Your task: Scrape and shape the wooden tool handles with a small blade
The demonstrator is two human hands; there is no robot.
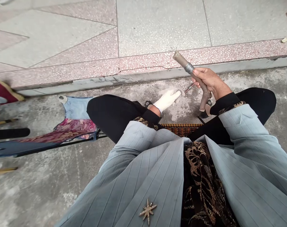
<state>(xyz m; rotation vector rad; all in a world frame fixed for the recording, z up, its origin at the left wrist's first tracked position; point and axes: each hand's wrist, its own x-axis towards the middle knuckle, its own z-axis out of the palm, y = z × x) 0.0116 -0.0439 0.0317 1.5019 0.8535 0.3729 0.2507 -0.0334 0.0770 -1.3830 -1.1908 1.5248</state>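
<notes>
My right hand is closed around a crooked wooden stick, which slants up to the left. Grey wire is wound in a tight band around it, just above my thumb. Below the hand the stick bends and runs down toward my right knee. My left hand, in a white glove, is closed a little to the left and lower. A pale grey piece shows at its fingertips, too blurred to name. Between the hands is a thin dark-red strip; which hand it belongs to I cannot tell.
I sit on a woven seat over rough concrete. Ahead runs a low step edge with pink and grey tiles above. To my left are a blue and floral fabric chair and a red shoe. Small scraps lie on the tiles at far right.
</notes>
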